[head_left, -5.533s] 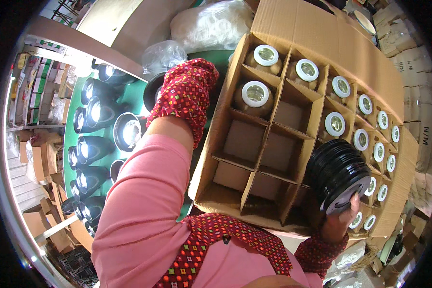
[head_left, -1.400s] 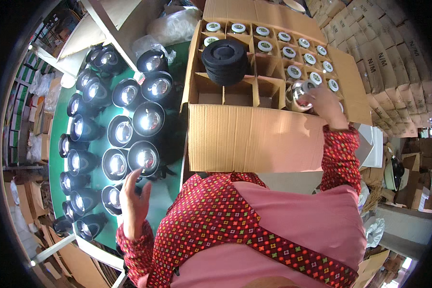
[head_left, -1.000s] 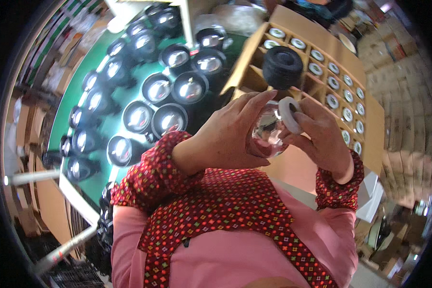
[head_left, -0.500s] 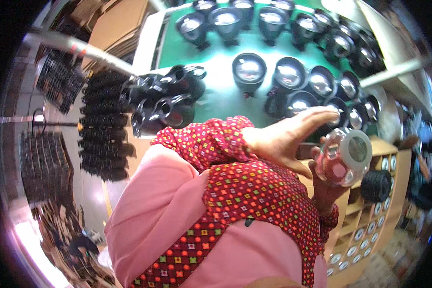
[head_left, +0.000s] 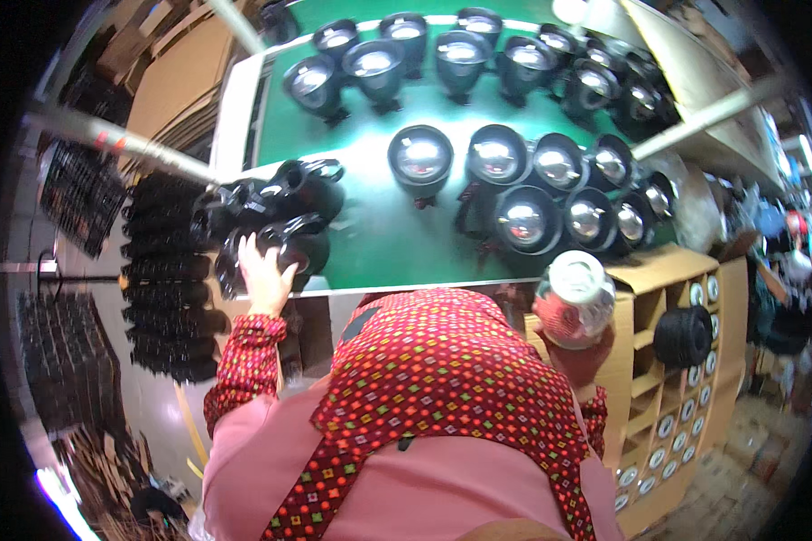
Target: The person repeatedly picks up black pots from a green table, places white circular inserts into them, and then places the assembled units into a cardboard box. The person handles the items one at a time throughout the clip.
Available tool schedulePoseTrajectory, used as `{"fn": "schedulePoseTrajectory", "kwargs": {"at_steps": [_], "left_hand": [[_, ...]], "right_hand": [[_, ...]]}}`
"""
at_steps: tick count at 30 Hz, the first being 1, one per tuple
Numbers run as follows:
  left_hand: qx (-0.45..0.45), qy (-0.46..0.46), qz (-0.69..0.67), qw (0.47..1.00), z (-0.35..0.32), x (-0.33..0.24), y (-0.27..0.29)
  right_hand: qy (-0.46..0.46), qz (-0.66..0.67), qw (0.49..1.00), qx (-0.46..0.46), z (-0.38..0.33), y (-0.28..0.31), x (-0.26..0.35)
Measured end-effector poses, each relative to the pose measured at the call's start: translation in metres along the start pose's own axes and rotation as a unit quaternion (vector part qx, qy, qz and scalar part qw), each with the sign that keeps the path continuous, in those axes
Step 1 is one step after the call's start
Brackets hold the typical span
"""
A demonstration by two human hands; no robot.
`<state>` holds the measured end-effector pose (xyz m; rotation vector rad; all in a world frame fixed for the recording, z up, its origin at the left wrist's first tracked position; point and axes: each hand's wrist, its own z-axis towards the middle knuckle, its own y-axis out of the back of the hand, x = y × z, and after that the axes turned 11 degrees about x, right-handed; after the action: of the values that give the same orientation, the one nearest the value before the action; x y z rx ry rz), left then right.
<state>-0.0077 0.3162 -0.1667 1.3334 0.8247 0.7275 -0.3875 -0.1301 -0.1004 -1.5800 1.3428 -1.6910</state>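
Note:
At the table's near left corner my left hand (head_left: pixel 266 278) has its fingers spread at a black handled jug body (head_left: pixel 299 245); whether they touch it I cannot tell. More black jug bodies (head_left: pixel 235 212) lie on their sides just beyond. On the right, my right hand (head_left: pixel 585 356) is wrapped round a clear, rounded glass vessel (head_left: pixel 586 311) and holds it up beside the table edge. Its pale round end (head_left: pixel 577 276) faces up, and reddish colour shows through the glass.
Black jugs with shiny silvery insides (head_left: pixel 421 158) stand in groups on the green table (head_left: pixel 370 216). A divided cardboard box (head_left: pixel 672 270) with round white-ended pieces stands at the right, a black ribbed cylinder (head_left: pixel 683 338) on it. Stacked black parts (head_left: pixel 167 279) rise at left.
My left hand has left the glass vessel and swung left to the black jug bodies. The glass vessel, still in my right hand, has shifted left. The whole view has moved.

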Motion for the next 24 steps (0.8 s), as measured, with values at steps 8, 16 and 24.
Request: {"fn": "schedulePoseTrajectory", "kwargs": {"at_steps": [8,16,24], "left_hand": [[0.107,0.025,-0.216,0.97,0.041,-0.056,0.105],[0.08,-0.374,-0.507,0.772,0.088,-0.193,0.206],[0.121,-0.562,-0.41,0.708,0.089,-0.308,0.221]], "right_hand": [[0.062,0.069,0.992,-0.09,-0.007,0.0,-0.001],[0.049,0.04,0.995,-0.076,-0.018,-0.01,-0.022],[0.104,-0.651,0.741,-0.129,-0.041,-0.057,-0.029]]}}
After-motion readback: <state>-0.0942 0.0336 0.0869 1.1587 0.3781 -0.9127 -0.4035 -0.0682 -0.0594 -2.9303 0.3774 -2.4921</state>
